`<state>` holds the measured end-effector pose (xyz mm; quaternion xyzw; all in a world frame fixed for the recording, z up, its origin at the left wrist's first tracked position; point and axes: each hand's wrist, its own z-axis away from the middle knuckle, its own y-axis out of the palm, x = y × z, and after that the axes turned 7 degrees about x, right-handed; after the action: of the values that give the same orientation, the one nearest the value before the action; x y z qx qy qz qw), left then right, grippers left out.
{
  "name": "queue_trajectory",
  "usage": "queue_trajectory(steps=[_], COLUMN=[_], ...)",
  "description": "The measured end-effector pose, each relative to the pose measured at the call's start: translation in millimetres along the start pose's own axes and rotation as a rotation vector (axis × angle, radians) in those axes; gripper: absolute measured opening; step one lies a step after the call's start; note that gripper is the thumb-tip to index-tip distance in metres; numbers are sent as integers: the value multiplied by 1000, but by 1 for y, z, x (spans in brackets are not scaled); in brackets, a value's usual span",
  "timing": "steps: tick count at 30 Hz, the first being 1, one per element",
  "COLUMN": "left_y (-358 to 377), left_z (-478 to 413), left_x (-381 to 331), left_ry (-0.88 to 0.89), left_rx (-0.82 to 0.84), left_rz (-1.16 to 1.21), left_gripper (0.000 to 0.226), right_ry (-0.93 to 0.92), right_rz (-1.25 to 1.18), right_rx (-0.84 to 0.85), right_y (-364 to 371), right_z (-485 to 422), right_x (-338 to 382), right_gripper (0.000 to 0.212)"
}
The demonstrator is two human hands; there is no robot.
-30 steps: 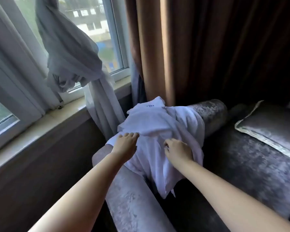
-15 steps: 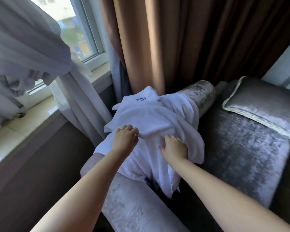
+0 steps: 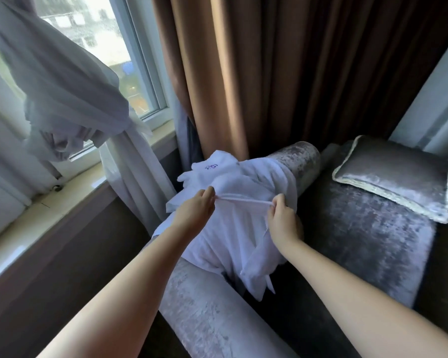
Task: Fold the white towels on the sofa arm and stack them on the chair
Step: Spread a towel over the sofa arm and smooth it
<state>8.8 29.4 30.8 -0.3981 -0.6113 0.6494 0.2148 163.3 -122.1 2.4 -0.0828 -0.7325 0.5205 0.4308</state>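
Two hands are on the cloth. The left hand (image 3: 195, 211) and the right hand (image 3: 282, 220) each pinch the hem (image 3: 243, 201) of the top towel (image 3: 225, 236), fingers curled tight on the fabric, and the edge is pulled taut between them. That towel lies draped over the sofa arm (image 3: 212, 319), on a loose heap of other white towels (image 3: 254, 174). One corner hangs down on the seat (image 3: 373, 228) side. I cannot see the chair from here.

My first worry is the heap. The layers overlap, and I cannot tell whether either pinch has caught a second towel underneath. If it has, a lift drags the lower ones along, and the rounded arm gives them little to rest on. They could slide off toward the wall or down onto the seat.

The second is the hold itself. Both pinches sit close together along the hem, seemingly not at the corners. I judge the free ends will sag and twist once the towel comes up, and the fold will start crooked.

The third is the hanging corner. It could catch in the gap where the arm meets the seat. The sheer curtain (image 3: 130, 164) hangs just beside the heap on the left, so a wide swing could snag it.
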Motion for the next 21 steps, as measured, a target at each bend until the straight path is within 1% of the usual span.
queue_trajectory(steps=[3, 5, 6, 8, 10, 14, 15, 19, 21], left_y=[-29, -50, -59, -78, -95, -137, -149, -186, -194], left_z=[16, 27, 32, 42, 49, 49, 48, 43, 29], left_x=[-23, -35, -40, -52, -63, -92, -102, -134, -133], left_ry=[99, 97, 89, 85, 92, 110, 133, 267, 276], left_rx=[-71, -67, -61, -84, -110, -102, -118, -202, -187], left_rz=[1, -82, -125, -188, -197, -46, -47, -186, -192], left_gripper=[16, 22, 25, 29, 30, 37, 37, 29, 31], right_ry=[-7, -59, -92, -146, -167, -197, -181, -63, 25], right_rz=[-119, -151, -134, -58, 68, 353, 405, 523, 542], right_rx=[-72, -106, -103, -101, -114, -154, -156, -165, -153], right_y=[-43, -69, -81, -107, -135, -184, -194, -224, -233], right_z=[13, 24, 29, 41, 52, 65, 66, 63, 60], right_x=[-5, -12, -14, -19, -20, -15, -14, -11, -13], right_gripper=[6, 3, 7, 12, 13, 18, 19, 26, 25])
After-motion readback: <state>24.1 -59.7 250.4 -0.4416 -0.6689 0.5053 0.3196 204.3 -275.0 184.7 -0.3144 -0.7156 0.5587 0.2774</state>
